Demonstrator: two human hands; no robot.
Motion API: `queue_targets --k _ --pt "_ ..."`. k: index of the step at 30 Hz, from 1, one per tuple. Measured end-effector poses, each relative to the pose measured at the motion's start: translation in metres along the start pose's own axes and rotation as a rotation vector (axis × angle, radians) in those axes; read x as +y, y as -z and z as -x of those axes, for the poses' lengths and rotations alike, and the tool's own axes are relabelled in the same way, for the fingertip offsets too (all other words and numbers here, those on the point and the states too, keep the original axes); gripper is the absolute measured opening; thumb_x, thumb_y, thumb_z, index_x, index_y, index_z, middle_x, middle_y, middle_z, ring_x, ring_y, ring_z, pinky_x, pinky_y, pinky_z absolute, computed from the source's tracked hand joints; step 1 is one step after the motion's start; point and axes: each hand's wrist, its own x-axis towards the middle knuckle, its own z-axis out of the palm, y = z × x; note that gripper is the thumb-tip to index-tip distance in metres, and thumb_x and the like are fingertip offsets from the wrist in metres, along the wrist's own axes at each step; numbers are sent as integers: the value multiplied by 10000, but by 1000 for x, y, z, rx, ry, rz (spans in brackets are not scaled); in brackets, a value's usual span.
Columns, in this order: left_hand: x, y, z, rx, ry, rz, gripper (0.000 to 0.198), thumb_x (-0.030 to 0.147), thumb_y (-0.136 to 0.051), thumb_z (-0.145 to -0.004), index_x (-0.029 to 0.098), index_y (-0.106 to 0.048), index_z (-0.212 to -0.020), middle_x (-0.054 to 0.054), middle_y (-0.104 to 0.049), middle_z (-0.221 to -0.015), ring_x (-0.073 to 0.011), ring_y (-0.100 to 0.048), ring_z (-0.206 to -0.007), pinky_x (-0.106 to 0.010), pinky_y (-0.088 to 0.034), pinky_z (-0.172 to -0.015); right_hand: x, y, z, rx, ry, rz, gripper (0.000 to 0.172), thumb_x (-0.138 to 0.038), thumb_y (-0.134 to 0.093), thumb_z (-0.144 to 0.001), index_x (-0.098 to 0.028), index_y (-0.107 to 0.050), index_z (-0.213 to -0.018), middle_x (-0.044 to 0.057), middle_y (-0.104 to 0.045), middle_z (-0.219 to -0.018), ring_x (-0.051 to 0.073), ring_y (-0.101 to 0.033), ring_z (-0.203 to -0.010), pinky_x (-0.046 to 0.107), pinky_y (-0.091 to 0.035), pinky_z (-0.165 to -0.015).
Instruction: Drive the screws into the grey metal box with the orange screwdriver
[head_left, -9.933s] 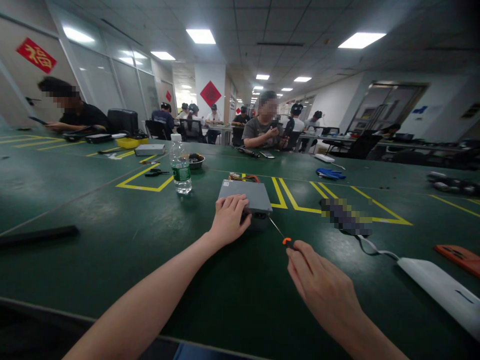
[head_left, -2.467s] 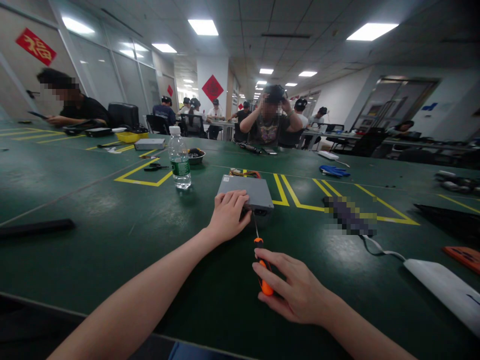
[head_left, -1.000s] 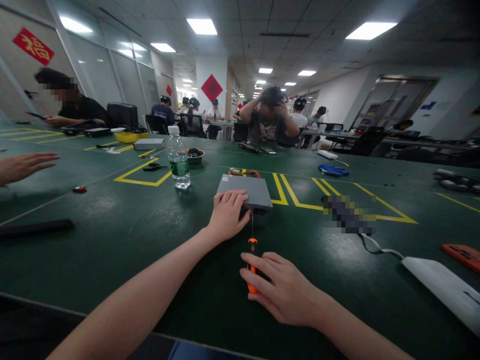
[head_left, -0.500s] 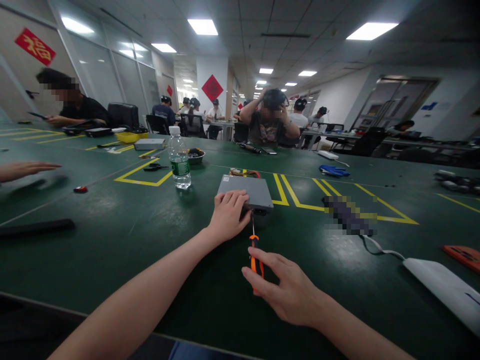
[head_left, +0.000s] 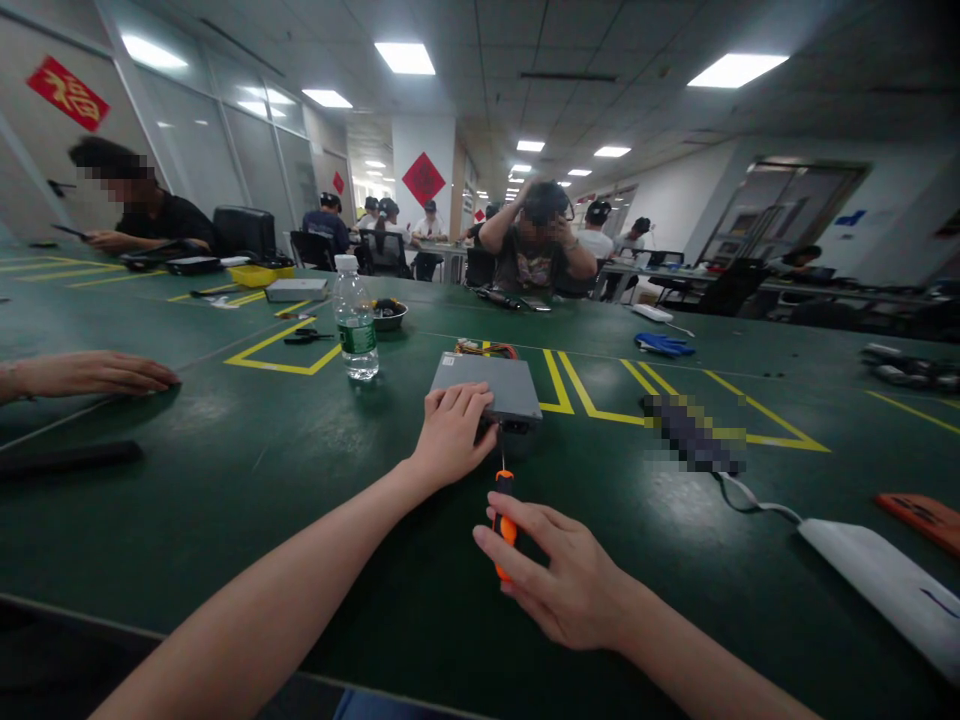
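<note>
A grey metal computer power supply [head_left: 510, 383] lies on the green table, its socket side facing me and bundled wires behind it. My left hand [head_left: 452, 430] grips its near left part, fingers over the top and thumb at the front edge. In my right hand [head_left: 562, 565] is a screwdriver [head_left: 505, 520] with an orange and black handle, held between thumb and fingers. The shaft points away from me to the front face of the power supply, near my left thumb. Its tip is too small to make out.
A water bottle [head_left: 355, 320] stands left of the power supply, near a metal bowl [head_left: 390, 316]. On the left rests another person's hand [head_left: 97, 374]. To the right lie a blurred dark object [head_left: 686, 432], a white device [head_left: 885, 580], an orange phone-like object [head_left: 922, 520] and blue gloves [head_left: 664, 345].
The screwdriver handle has turned in my right fingers, showing a different side. My left hand stays on the power supply. The other person's hand at left has moved right, onto the table.
</note>
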Motion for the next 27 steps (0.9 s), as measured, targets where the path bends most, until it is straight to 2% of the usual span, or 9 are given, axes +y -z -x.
queue_targets --k 6,9,12,15,18,21,23,25,27 --pt "0 1 0 2 -6 4 289 294 -497 -807 203 -501 -1082 -63 -525 -1244 -236 -440 -1139 -416 -278 -921 -1 -4 -3 131 11 4 159 -236 -534 -843 -124 -494 -949 203 -610 -1035 188 -613 -883 275 -498 -597" --pt "0 1 0 -1 -6 4 295 298 -498 -807 201 -502 -1086 -65 -523 -1245 -237 -437 -1144 -414 -281 -922 0 -7 0 173 -14 -37 201 -244 -556 -840 -120 -460 -966 187 -622 -1005 164 -617 -833 272 -513 -632" --pt "0 0 0 -2 -4 8 307 294 -505 -802 202 -502 -1095 -66 -526 -1241 -236 -439 -1138 -414 -281 -925 0 -5 0 137 -20 -52 266 -287 -480 -881 -94 -452 -1063 202 -597 -1032 196 -597 -942 297 -527 -720" --pt "0 0 0 -7 -7 14 307 296 -499 -806 202 -502 -1098 -71 -527 -1242 -242 -438 -1137 -417 -281 -921 -1 -2 -3 60 -13 -10 273 -230 -362 -909 -110 -479 -1125 207 -582 -1053 217 -575 -1008 315 -529 -731" --pt "0 0 -1 -7 -5 12 292 291 -491 -810 202 -505 -1088 -75 -524 -1246 -246 -435 -1143 -421 -277 -923 -4 -5 -3 52 11 45 235 -206 -415 -886 -135 -524 -1082 192 -600 -1034 200 -604 -926 310 -528 -695" --pt "0 0 0 -3 -5 16 284 289 -492 -811 205 -506 -1082 -71 -527 -1241 -240 -437 -1141 -419 -275 -926 -6 -12 1 59 48 55 145 -195 -498 -850 -108 -554 -951 196 -603 -1060 152 -618 -768 285 -520 -666" --pt "0 0 0 -1 -3 21 292 296 -497 -809 205 -505 -1086 -71 -534 -1232 -240 -441 -1135 -418 -278 -924 -6 -15 3 74 55 44 95 -182 -518 -838 -100 -549 -875 189 -610 -1055 135 -612 -732 278 -518 -685" --pt "0 0 0 3 -3 21 300 298 -498 -807 204 -501 -1091 -72 -534 -1232 -239 -441 -1135 -420 -276 -928 -5 -15 3 106 50 31 97 -187 -523 -842 -97 -540 -875 184 -617 -1030 151 -614 -808 279 -516 -728" --pt "0 -1 0 6 -4 18 299 294 -497 -806 205 -501 -1091 -70 -530 -1238 -238 -438 -1139 -421 -273 -931 -4 -13 2 120 43 7 161 -206 -487 -865 -85 -530 -962 187 -611 -1017 179 -594 -936 288 -514 -765"
